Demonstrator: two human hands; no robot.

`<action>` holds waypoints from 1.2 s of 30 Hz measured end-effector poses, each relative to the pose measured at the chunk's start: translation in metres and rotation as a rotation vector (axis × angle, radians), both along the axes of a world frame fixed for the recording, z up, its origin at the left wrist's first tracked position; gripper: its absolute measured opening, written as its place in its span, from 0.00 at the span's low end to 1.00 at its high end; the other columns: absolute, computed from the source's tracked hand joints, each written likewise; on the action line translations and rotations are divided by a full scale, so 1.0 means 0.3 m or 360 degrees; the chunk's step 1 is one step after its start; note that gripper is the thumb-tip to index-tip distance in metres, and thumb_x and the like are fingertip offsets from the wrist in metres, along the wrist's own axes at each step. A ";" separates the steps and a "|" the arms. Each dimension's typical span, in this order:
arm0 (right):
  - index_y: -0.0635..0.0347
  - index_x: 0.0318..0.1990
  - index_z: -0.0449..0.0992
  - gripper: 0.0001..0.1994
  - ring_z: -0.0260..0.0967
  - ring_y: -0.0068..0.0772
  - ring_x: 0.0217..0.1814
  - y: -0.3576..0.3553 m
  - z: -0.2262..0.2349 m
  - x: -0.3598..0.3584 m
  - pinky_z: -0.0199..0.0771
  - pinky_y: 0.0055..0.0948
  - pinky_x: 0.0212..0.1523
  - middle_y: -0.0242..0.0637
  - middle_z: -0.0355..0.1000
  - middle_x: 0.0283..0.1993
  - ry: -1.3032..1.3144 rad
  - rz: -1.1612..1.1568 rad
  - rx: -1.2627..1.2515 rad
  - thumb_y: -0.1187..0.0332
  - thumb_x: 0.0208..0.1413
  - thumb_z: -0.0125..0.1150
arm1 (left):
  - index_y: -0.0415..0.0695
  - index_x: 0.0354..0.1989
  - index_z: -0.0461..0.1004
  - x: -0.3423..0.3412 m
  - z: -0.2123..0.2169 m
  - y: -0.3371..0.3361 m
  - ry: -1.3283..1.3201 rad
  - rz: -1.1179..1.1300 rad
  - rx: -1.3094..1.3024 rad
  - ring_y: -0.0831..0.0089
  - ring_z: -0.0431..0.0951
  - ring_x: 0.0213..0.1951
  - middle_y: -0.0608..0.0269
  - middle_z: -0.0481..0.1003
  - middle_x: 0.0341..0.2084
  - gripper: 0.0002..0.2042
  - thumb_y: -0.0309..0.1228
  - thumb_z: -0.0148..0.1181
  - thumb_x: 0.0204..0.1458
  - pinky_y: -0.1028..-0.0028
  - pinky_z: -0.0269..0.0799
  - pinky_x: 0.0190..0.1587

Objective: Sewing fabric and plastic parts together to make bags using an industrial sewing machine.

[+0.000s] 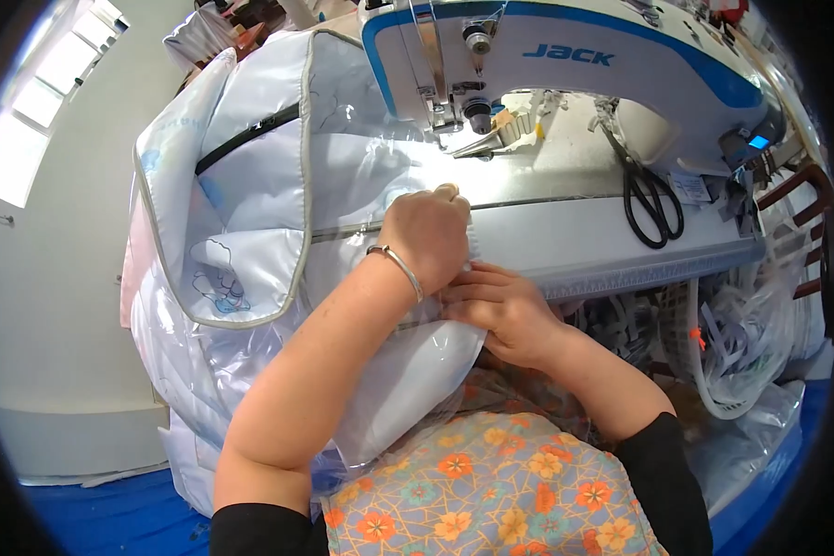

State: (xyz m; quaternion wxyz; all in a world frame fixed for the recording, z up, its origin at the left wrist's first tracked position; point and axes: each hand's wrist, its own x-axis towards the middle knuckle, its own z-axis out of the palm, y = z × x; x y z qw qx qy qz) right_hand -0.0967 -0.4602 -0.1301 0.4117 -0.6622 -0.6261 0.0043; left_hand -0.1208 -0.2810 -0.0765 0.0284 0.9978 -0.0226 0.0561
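My left hand [426, 232], a bracelet at its wrist, is closed on the edge of the clear plastic and pale fabric at the front edge of the sewing machine bed. Just below and to the right, my right hand [505, 310] pinches the same edge, its fingertips partly hidden. The clear plastic sheet [417, 371] hangs from there toward my lap. To the left spreads the rest of the pale printed cover [250, 185], with grey piping and a black zipper. The sewing machine [565, 56], white and blue, stands beyond my hands, its needle area above the fabric's far end.
Black-handled scissors [653, 199] lie on the machine bed [565, 222] at the right. Below them stands a white plastic basket [704, 371] of clear scraps. A metal binding guide [491, 139] sits beside the needle. A pale wall [74, 278] rises at the left.
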 end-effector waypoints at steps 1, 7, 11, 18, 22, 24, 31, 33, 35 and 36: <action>0.54 0.41 0.82 0.12 0.72 0.42 0.60 0.003 0.004 0.005 0.67 0.45 0.65 0.35 0.79 0.49 -0.0044 -0.0002 -0.0019 0.73 0.47 0.64 | 0.37 0.37 0.78 0.003 0.002 0.003 0.0002 -0.0003 -0.0009 0.57 0.82 0.39 0.51 0.78 0.47 0.11 0.26 0.54 0.48 0.64 0.78 0.44; 0.55 0.42 0.81 0.12 0.73 0.42 0.59 0.017 0.010 0.038 0.68 0.45 0.65 0.35 0.79 0.48 -0.0060 0.0044 0.0003 0.73 0.47 0.64 | 0.43 0.37 0.79 0.029 -0.003 0.016 0.0055 -0.0005 0.0141 0.64 0.82 0.40 0.56 0.78 0.40 0.09 0.29 0.56 0.49 0.67 0.76 0.44; 0.54 0.45 0.81 0.16 0.72 0.46 0.60 0.031 0.022 0.068 0.66 0.48 0.66 0.36 0.78 0.50 0.0013 0.0083 -0.0072 0.75 0.46 0.61 | 0.43 0.37 0.80 0.048 -0.015 0.037 0.0053 0.0032 0.0164 0.64 0.82 0.40 0.57 0.78 0.39 0.09 0.29 0.57 0.48 0.67 0.76 0.44; 0.60 0.40 0.79 0.14 0.73 0.46 0.56 0.064 -0.063 0.061 0.70 0.42 0.62 0.41 0.78 0.47 -0.0059 0.0021 0.0060 0.72 0.42 0.61 | 0.41 0.28 0.76 0.045 -0.052 0.049 -0.0241 -0.0130 0.0042 0.56 0.78 0.38 0.54 0.76 0.31 0.05 0.22 0.55 0.42 0.61 0.73 0.43; 0.56 0.29 0.74 0.07 0.70 0.41 0.47 0.145 -0.079 0.025 0.69 0.37 0.53 0.38 0.73 0.36 -0.0171 -0.0009 0.0310 0.68 0.40 0.58 | 0.35 0.36 0.72 -0.004 -0.080 0.088 -0.0464 -0.0086 -0.0146 0.49 0.75 0.51 0.46 0.76 0.47 0.08 0.21 0.53 0.46 0.58 0.70 0.56; 0.53 0.28 0.75 0.03 0.69 0.39 0.43 0.151 -0.060 -0.002 0.69 0.34 0.50 0.35 0.73 0.34 -0.0241 -0.0194 0.0507 0.69 0.44 0.57 | 0.36 0.33 0.70 -0.004 -0.065 0.094 -0.0461 -0.0205 -0.0228 0.47 0.74 0.50 0.47 0.76 0.49 0.05 0.20 0.52 0.47 0.57 0.69 0.55; 0.62 0.48 0.74 0.17 0.74 0.50 0.50 -0.437 -0.091 0.042 0.74 0.43 0.53 0.45 0.75 0.49 -0.0069 -0.0850 0.0519 0.77 0.48 0.63 | 0.34 0.32 0.68 -0.015 -0.059 0.055 -0.0351 -0.0209 -0.0057 0.44 0.71 0.52 0.43 0.73 0.51 0.04 0.20 0.51 0.48 0.54 0.66 0.57; 0.62 0.41 0.74 0.06 0.73 0.33 0.37 -0.754 -0.191 0.156 0.75 0.32 0.40 0.43 0.75 0.41 0.0164 -0.1813 0.0473 0.79 0.57 0.56 | 0.34 0.32 0.68 -0.035 -0.050 0.041 -0.0297 -0.0168 0.0043 0.44 0.71 0.53 0.42 0.72 0.51 0.03 0.20 0.51 0.49 0.54 0.65 0.58; 0.62 0.44 0.77 0.08 0.73 0.28 0.37 -1.078 -0.132 0.257 0.74 0.29 0.38 0.40 0.76 0.40 0.0075 -0.2384 0.0260 0.76 0.58 0.57 | 0.34 0.31 0.68 -0.051 -0.050 0.039 -0.0333 -0.0154 -0.0012 0.44 0.70 0.53 0.43 0.72 0.52 0.03 0.20 0.50 0.49 0.54 0.64 0.59; 0.60 0.46 0.79 0.10 0.74 0.29 0.37 -1.246 -0.114 0.259 0.74 0.27 0.41 0.40 0.77 0.40 0.0127 -0.2602 -0.0082 0.74 0.57 0.61 | 0.34 0.31 0.68 -0.039 -0.051 0.028 -0.0327 -0.0177 -0.0025 0.44 0.70 0.53 0.43 0.72 0.52 0.03 0.20 0.50 0.49 0.54 0.64 0.59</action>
